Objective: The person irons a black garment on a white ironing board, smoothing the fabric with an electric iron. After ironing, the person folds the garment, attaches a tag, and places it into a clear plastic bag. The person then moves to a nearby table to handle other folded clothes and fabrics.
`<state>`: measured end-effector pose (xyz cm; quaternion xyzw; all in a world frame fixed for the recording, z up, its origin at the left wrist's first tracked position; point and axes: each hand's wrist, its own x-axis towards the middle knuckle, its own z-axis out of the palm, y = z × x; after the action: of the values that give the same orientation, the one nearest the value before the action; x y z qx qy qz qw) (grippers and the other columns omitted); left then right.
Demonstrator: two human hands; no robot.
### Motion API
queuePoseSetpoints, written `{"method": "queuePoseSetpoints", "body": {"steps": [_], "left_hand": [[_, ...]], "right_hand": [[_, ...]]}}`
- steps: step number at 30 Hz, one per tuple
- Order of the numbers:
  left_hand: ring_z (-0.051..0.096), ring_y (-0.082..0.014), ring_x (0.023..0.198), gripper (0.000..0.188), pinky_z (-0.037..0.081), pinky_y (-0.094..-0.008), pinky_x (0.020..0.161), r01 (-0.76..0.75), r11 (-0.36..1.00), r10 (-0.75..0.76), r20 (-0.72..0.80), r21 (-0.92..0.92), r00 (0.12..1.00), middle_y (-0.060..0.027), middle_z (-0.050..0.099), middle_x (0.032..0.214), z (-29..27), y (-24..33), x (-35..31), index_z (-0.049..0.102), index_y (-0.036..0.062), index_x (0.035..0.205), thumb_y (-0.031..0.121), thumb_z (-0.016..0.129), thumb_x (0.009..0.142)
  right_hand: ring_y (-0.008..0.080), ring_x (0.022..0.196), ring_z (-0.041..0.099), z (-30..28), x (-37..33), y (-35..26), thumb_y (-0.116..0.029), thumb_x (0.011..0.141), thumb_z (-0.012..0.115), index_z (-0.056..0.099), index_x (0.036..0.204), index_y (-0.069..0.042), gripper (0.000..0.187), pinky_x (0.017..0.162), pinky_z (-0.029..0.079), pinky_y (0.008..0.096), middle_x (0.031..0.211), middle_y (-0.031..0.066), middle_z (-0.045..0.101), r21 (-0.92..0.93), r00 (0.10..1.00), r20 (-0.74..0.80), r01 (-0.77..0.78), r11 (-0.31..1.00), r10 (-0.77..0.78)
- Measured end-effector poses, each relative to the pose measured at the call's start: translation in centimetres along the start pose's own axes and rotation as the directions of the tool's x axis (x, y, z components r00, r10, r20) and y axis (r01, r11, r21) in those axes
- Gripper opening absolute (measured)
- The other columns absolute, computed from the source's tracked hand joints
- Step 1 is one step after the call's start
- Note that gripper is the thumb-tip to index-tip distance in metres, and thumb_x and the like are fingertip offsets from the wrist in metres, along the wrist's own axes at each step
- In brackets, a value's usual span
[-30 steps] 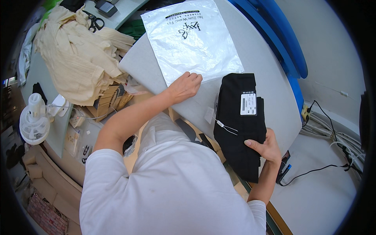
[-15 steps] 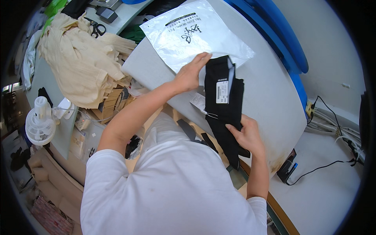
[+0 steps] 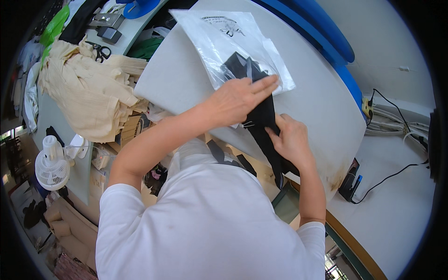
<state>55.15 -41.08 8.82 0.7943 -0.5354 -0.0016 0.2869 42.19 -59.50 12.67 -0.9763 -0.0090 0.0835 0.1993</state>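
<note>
A folded black garment [image 3: 262, 116] slants across the table's near edge, its upper end under the film of a clear plastic bag [image 3: 261, 32] with dark print. Through the film, a grey strip shows on the garment. My left hand [image 3: 238, 100] reaches across the garment at the bag's mouth, fingers extended together and seemingly gripping the bag's edge; its thumb is hard to make out. Lower down, my right hand [image 3: 291, 140] grips the garment from the right side, thumb on top. The garment's narrow lower end hangs past the table edge.
Cream knit pieces [image 3: 84, 88] lie heaped on the left table, with black scissors [image 3: 100, 52] behind them. A white fan [image 3: 52, 163] stands further left. Blue curved plastic [image 3: 322, 39] borders the pale table [image 3: 322, 121]. Cables [image 3: 392, 186] run at the right.
The garment's upper end has moved away from me and under the bag's film. My left hand has come right across it. The label seen before is out of sight.
</note>
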Motion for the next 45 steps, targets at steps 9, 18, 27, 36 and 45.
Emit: {"method": "queuePoseSetpoints", "body": {"steps": [9,18,27,36,45], "left_hand": [[0.057,-0.0289,0.084,0.083,0.051,-0.0365,0.075,-0.032,0.988,0.024,-0.058,-0.153,0.998,-0.0101,0.041,0.156,0.6,2.9,-1.9,0.046,0.0018,0.146,-0.013,0.057,0.065],[0.056,-0.0363,0.127,0.083,0.052,-0.0403,0.098,-0.128,0.912,0.042,-0.220,-0.391,0.974,-0.0160,0.045,0.152,1.6,4.7,-0.2,0.048,0.0015,0.144,-0.023,0.044,0.065],[0.064,-0.0296,0.098,0.075,0.055,-0.0381,0.080,-0.202,0.928,0.153,-0.176,-0.314,0.973,-0.0153,0.048,0.150,2.9,6.5,1.2,0.050,-0.0004,0.141,-0.014,0.057,0.067],[0.050,-0.0176,0.073,0.072,0.048,-0.0295,0.064,-0.500,0.855,0.510,0.042,-0.141,0.859,-0.0020,0.045,0.152,4.0,7.8,2.1,0.048,0.0064,0.145,0.005,0.062,0.075],[0.048,-0.0194,0.069,0.067,0.047,-0.0324,0.063,-0.550,0.802,0.568,0.012,-0.232,0.823,-0.0003,0.045,0.153,4.8,8.8,0.3,0.048,0.0098,0.146,0.014,0.063,0.081]], "right_hand": [[0.0137,0.104,0.062,0.1,-1.5,2.1,-0.007,0.083,0.074,0.057,0.134,0.003,0.055,0.093,0.050,0.0289,0.117,0.0075,0.067,0.929,0.953,-0.009,-0.104,0.356,0.304],[0.0205,0.105,0.066,0.9,-6.1,3.8,-0.025,0.094,0.062,0.055,0.135,-0.002,0.048,0.092,0.053,0.0319,0.120,0.0125,0.067,0.901,0.945,-0.033,0.169,-0.399,0.326],[0.0204,0.099,0.066,3.6,-4.6,5.6,-0.013,0.087,0.076,0.057,0.129,0.001,0.048,0.090,0.053,0.0325,0.115,0.0105,0.067,0.988,0.734,-0.095,0.152,-0.026,0.672],[0.0157,0.072,0.057,0.9,-3.4,6.7,-0.016,0.083,0.075,0.064,0.101,-0.003,0.025,0.067,0.047,0.0315,0.086,0.0121,0.064,0.582,0.859,-0.116,-0.348,0.734,0.499],[0.0413,0.076,0.064,2.6,-0.6,5.2,-0.007,0.078,0.069,0.064,0.120,-0.009,0.043,0.068,0.053,0.0479,0.084,0.0178,0.062,-0.003,0.892,-0.435,-0.139,0.990,0.124]]}}
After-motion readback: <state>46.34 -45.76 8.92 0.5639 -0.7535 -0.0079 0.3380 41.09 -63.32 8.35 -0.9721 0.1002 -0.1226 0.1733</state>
